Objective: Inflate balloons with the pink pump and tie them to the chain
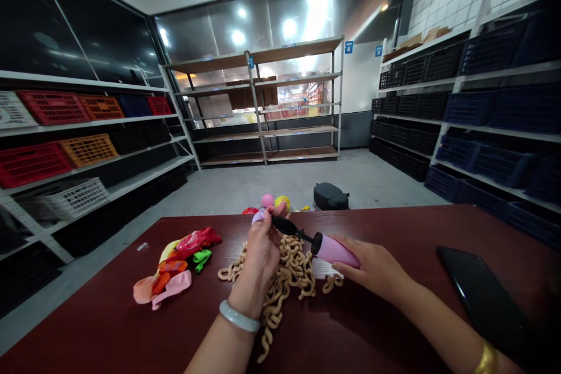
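My right hand point(368, 266) is wrapped round the pink barrel of a hand balloon pump point(336, 251), whose black rod and black end point toward my left hand. My left hand point(265, 239) is closed on a lilac balloon point(258, 217) at the pump's black end. How far the balloon's neck sits on the pump is hidden by the fingers. Beneath both hands lies a heap of beige, looped, chain-like pieces point(280, 292) on the dark red table point(197, 339). Left of them rests a pile of limp balloons point(173, 269) in red, orange, yellow, pink and green.
A black phone point(477, 286) lies at the table's right. Past the far edge, inflated balloons point(283, 203) and a dark bag point(331, 196) are on the floor. Shelves with crates point(52, 108) stand along the left and right, and a wooden-shelved rack point(298, 134) at the back.
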{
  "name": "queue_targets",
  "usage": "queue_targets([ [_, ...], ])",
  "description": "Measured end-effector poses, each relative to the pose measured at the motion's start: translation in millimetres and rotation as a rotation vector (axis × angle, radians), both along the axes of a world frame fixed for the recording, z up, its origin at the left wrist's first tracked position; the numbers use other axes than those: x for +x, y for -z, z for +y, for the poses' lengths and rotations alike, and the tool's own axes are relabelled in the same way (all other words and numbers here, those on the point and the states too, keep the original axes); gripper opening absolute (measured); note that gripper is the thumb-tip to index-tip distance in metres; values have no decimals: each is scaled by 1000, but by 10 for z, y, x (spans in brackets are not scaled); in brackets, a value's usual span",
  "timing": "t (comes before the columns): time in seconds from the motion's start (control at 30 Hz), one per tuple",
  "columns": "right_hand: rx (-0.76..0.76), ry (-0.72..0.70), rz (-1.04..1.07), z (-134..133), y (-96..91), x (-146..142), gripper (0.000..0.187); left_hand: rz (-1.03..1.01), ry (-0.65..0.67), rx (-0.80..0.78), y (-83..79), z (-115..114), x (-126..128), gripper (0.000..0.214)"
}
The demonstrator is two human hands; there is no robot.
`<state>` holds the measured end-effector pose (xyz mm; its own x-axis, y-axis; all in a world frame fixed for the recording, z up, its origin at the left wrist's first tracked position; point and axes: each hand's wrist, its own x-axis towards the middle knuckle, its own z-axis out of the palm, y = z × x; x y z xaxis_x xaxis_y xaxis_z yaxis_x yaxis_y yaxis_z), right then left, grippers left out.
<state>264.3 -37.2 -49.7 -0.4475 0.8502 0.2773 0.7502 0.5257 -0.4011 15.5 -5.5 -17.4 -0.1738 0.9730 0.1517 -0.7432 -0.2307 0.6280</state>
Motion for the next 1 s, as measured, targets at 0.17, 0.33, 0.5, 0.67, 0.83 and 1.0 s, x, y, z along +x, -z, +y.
queue_targets([
  [0.17, 38, -5, -14, 5, -9, 28, 57, 41, 75, -41, 43, -73, 145, 15],
  [0.33, 70, -17, -9, -8, 12, -23, 60, 2, 207, -124, 59, -182, 338, 22],
  [0.5, 79, 1, -37, -17, 21, -71, 60, -118, 212, -121, 35, -199, 329, 14],
  [0.67, 86, -6, -5, -15, 20, -77, 60, -173, 220, -120, 28, -177, 273, 18],
  [0.83, 102, 5, -18, -12, 29, -56, 58, -153, 193, -190, 107, -94, 206, 19],
  [1.0, 102, 4, -20, -6, 38, -46, 59, -102, 161, -99, 153, -76, 228, 12],
])
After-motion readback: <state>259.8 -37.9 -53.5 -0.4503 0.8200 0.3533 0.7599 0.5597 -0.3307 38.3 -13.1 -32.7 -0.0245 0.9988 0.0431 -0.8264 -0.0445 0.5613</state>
